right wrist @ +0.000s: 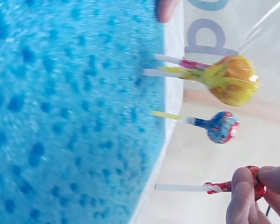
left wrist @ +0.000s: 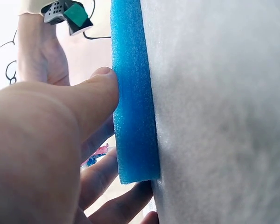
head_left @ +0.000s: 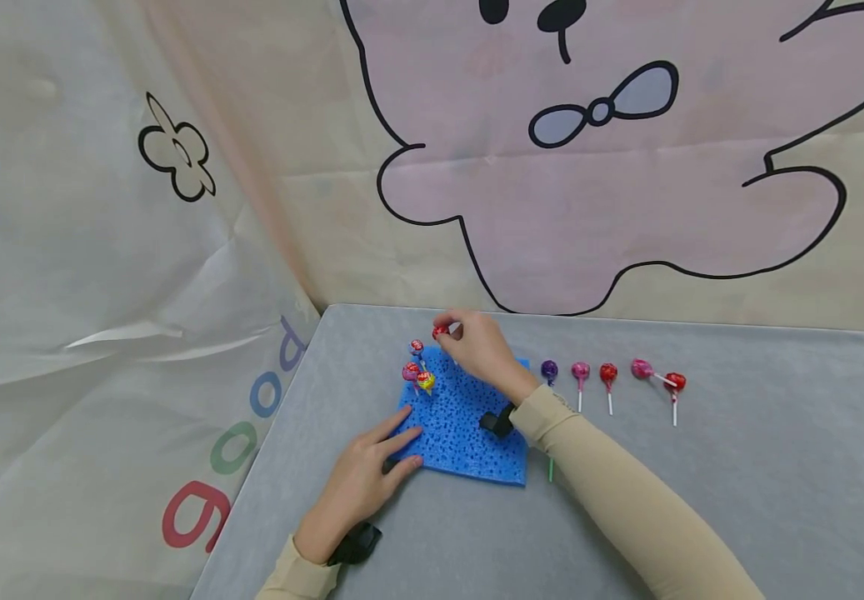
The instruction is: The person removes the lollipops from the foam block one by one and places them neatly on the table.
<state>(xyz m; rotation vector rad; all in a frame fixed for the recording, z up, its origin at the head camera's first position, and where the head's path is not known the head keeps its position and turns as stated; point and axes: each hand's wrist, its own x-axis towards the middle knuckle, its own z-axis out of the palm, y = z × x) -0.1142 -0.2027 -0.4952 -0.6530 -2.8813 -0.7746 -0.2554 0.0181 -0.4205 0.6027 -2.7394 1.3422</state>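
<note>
Blue foam block (head_left: 465, 425) is pressed flat on the grey table (head_left: 739, 467) by the left hand (head_left: 360, 483), fingers straight; a red lollipop (head_left: 441, 332) is pinched by the right hand (head_left: 480, 346) at the block's far edge.

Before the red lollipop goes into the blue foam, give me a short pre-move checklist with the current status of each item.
1. Right hand pinches the red wrapped lollipop by its head: ok.
2. Left hand presses the blue foam block near its corner: ok.
3. White stick bare and aimed at the foam edge: ok.
4. Stick already in the foam: not ok, it sits off the edge.
5. Three planted lollipops clear of the stick: ok.
6. Hole under the tip: cannot tell.
</note>
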